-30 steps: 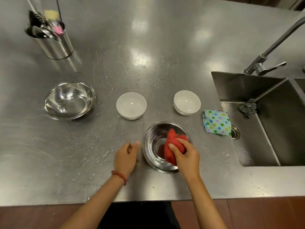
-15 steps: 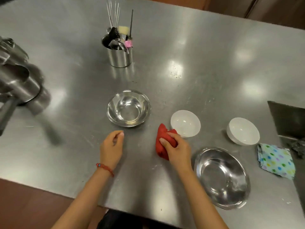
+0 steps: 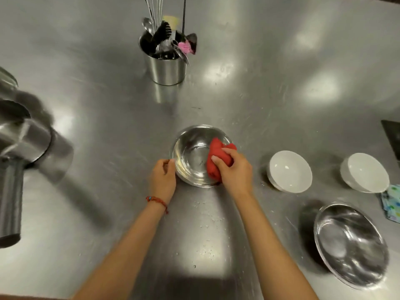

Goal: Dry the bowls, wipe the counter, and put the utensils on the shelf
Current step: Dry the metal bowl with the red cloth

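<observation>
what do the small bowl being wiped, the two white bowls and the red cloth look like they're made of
The small metal bowl looks like polished stainless steel: mirror-like reflections. The two white bowls appear to be glazed ceramic, though melamine is possible: smooth, opaque, small highlights. The red cloth in the right hand looks like soft matte fabric, bunched in folds.

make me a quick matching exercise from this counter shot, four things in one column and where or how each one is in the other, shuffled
Things:
1. red cloth
2. utensil holder
3. large steel bowl
4. left hand

Places or states:
A. standing at the far side of the counter, full of utensils
B. gripped by the right hand inside the small steel bowl
C. at that small bowl's near left rim
D. sitting alone near the right front, nothing in it

Pairs: 1-B, 2-A, 3-D, 4-C
</observation>
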The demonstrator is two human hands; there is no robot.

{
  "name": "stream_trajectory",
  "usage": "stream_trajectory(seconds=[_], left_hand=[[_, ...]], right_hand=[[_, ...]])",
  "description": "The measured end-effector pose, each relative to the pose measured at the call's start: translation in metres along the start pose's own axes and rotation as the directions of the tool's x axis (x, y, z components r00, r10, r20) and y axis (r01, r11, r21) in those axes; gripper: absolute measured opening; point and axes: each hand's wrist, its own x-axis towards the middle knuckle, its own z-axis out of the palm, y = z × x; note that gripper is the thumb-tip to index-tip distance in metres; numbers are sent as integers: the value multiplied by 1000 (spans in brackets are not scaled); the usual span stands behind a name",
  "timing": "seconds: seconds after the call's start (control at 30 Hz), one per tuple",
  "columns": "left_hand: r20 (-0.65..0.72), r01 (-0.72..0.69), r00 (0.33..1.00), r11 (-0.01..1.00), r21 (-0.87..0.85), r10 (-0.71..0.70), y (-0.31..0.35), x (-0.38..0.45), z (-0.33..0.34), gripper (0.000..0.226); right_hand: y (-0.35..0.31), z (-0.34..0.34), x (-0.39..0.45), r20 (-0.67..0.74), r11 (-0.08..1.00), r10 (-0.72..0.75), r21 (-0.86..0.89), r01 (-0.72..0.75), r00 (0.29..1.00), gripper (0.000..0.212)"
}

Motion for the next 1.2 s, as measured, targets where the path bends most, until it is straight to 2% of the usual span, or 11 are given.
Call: stream_trajectory(seconds=[0.1,0.2,0.33,0.47,0.6,0.67,0.77,0.87,0.97,1.07,1.2], left_hand=[[-21,52,998,998,-25,-52,3,12,10,28],[-95,-11,995,1000,-10,10,8,16,18,38],[-86,-69,994,996,47,73,4,19,24,42],[-81,-64,994,997,43,67,1,20,24,42],[-133,-90,987,996,16,92,0,18,23,45],[-152,-83,985,997,-5,81,1,17,25,45],[-160,-63,986,997,-43,56,2,12,30,44],[-148,-75,986,997,-29,70,1,10,31,44],[-102,-53,994,997,-50,47,-1,10,27,42],[-111,-65,992,996,-62,58,0,8,27,43],[-145,-46,989,995,-83,33,1,7,30,42]], right_hand=[[-6,19,18,128,971,-21,-234,51,992,39],[-4,35,24,281,885,26,-453,108,959,39],[-9,50,26,431,940,-43,-287,182,901,27],[-19,66,37,362,941,-123,-253,224,924,29],[-16,54,52,248,747,-117,-616,250,962,31],[-8,40,47,272,709,-82,-661,248,959,31],[-2,25,34,442,844,32,-493,213,896,28],[-13,37,23,535,972,2,-199,124,845,19],[-23,58,24,390,993,-60,-71,95,919,11],[-25,69,37,251,999,4,-54,10,968,16],[-17,67,30,282,999,-18,-30,28,959,18]])
